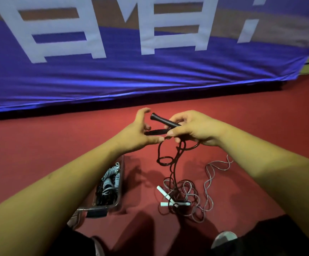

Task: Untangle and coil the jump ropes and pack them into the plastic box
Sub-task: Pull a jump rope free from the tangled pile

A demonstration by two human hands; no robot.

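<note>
Pinching black handles (160,120) in right hand (194,129); touching them from 9 o'clock with spread left hand (134,133); dangling rope (176,163) toward 6 o'clock.

Red carpeted floor (261,111), blue banner (131,78) with white lettering

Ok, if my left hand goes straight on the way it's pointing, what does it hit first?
Probably the lower black handle, gripped in your right hand; your left hand is almost on it.
</note>
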